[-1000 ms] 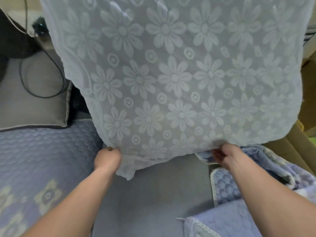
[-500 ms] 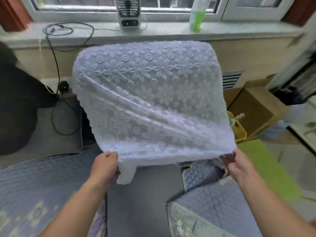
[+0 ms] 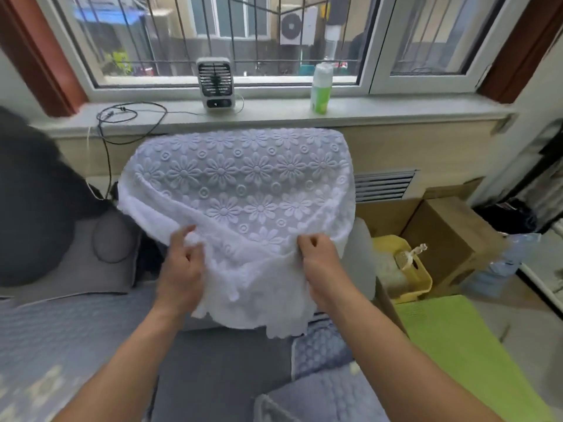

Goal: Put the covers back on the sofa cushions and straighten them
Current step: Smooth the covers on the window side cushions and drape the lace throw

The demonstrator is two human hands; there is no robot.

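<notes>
A white lace cover (image 3: 243, 184) with a daisy pattern is draped over a cushion standing upright against the wall below the window. Its lower edge hangs loose in folds over the grey sofa seat (image 3: 213, 376). My left hand (image 3: 182, 269) lies on the lace at its lower left, thumb and fingers closing on a fold. My right hand (image 3: 320, 260) grips a bunch of the lace at the lower right with curled fingers. The cushion itself is almost wholly hidden by the cover.
Quilted blue seat covers lie at the left (image 3: 45, 345) and lower right (image 3: 329, 391). A grey cushion (image 3: 91, 269) with a black cable sits at the left. Cardboard boxes (image 3: 451, 239), a yellow basket (image 3: 408, 269) and a green mat (image 3: 463, 354) are on the right. A small fan (image 3: 215, 82) and green bottle (image 3: 320, 89) stand on the sill.
The lace cover, first held up close to the camera, has dropped down over the cushion. Both hands moved inward and up along its lower edge, bunching the fabric.
</notes>
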